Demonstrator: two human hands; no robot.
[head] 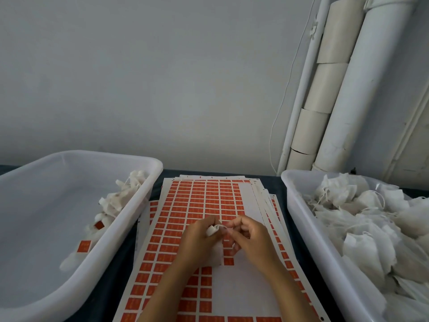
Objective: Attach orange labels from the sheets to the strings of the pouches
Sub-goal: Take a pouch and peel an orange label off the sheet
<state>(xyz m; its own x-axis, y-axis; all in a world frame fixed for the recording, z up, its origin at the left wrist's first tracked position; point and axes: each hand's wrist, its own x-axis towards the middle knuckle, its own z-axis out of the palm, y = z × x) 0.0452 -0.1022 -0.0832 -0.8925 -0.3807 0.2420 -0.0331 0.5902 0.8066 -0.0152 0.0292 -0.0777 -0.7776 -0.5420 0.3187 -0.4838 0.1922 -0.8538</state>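
Pouch in hand: we see a small white pouch (pixel 211 230), soft and crumpled, bunched up between both hands above the middle of the top label sheet (pixel 204 205).
Left hand: our left hand (pixel 198 240) has its grip curled round the pouch, thumb and fingers folded over it.
Right hand: our right hand (pixel 249 235) meets the left one, fingertips pinching at the pouch's edge, where a thin white string seems to run; it is too fine and blurred for us to be sure.
Orange labels: small orange rectangles (pixel 162 240) in a tight grid on white backing, with bare white patches at the upper right and lower centre of the top sheet.
Sheets: we see a fanned stack, several edges showing at the right; we cannot give an exact count.
Left tub: one white plastic tub (pixel 58 287) on the bench (pixel 111 287), holding a small cluster of white pouches (pixel 116 201) along its right wall; we count two orange tags, one (pixel 99 225) and another (pixel 84 246).
Right tub: one white tub (pixel 325 263) heaped with white pouches (pixel 371 224) and loose strings, too many to count.
Bench: dark cloth surface under the tubs and sheets.
Behind: pale wall, white pipes (pixel 348 89) at the right corner.
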